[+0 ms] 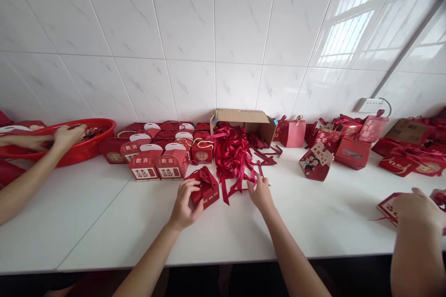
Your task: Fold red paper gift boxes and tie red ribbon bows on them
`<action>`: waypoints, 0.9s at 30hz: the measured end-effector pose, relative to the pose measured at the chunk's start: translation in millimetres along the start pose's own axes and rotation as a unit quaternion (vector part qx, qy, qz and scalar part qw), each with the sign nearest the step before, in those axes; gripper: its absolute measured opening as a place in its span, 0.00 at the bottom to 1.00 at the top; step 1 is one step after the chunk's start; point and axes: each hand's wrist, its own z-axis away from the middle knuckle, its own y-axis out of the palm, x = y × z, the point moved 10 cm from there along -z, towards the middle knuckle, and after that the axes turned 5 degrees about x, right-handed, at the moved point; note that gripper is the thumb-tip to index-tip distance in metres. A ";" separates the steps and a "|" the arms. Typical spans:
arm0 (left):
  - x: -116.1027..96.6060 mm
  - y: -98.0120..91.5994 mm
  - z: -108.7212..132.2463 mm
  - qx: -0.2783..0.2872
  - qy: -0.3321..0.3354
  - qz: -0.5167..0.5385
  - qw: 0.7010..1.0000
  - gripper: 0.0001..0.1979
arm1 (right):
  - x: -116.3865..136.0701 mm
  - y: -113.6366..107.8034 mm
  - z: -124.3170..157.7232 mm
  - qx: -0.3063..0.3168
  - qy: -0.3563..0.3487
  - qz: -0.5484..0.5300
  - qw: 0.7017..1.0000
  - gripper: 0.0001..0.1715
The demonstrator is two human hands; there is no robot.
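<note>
My left hand (184,204) grips the left side of a small red gift box (210,195) with a dark red ribbon bow on top. Its fingers lie over the box's upper left edge, and the thumb is at the front. My right hand (261,193) is at the lower right edge of a tangled heap of red ribbons (233,153). Thumb and fingers there are apart, close to loose ribbon ends. Behind the heap, a cardboard box (242,115) lies with its opening towards me, and ribbons spill out of it.
Rows of red gift boxes (172,165) stand left of the ribbons. Further left, another person's hands reach into a red basin (99,151). Decorated boxes (316,162) and bags (293,133) stand on the right. Another person's hand (420,209) holds a box at far right.
</note>
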 end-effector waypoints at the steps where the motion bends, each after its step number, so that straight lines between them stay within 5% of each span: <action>1: -10.5 -2.7 6.5 0.010 0.007 0.014 1.000 0.13 | -8.2 -5.1 -9.2 -0.011 0.025 -0.012 1.000 0.21; 5: -42.3 -6.4 25.7 0.034 0.019 0.061 0.997 0.16 | -30.5 -17.5 -23.6 -0.022 0.066 -0.097 0.993 0.11; 10: -50.4 -8.4 28.4 0.027 -0.015 0.119 0.992 0.16 | -17.4 -44.7 -0.6 -0.055 0.021 -0.289 0.956 0.14; 16: -55.0 -6.3 17.9 0.080 -0.015 0.099 0.992 0.15 | 26.2 -117.9 49.4 -0.037 -0.067 -0.501 0.862 0.16; 18: -57.0 -7.7 14.8 0.084 -0.016 0.059 0.995 0.14 | 42.5 -132.1 68.8 0.002 -0.092 -0.617 0.782 0.12; 20: -58.5 -12.2 13.4 0.064 -0.024 0.016 0.998 0.12 | 53.4 -137.2 85.2 0.019 -0.098 -0.664 0.741 0.09; 23: -62.1 -20.7 17.2 0.017 -0.038 -0.001 0.999 0.11 | 62.3 -125.2 97.2 0.030 -0.100 -0.658 0.746 0.10; 27: -54.8 -28.9 32.9 -0.037 -0.110 0.067 0.991 0.07 | 68.4 -67.1 92.6 0.112 -0.066 -0.561 0.817 0.15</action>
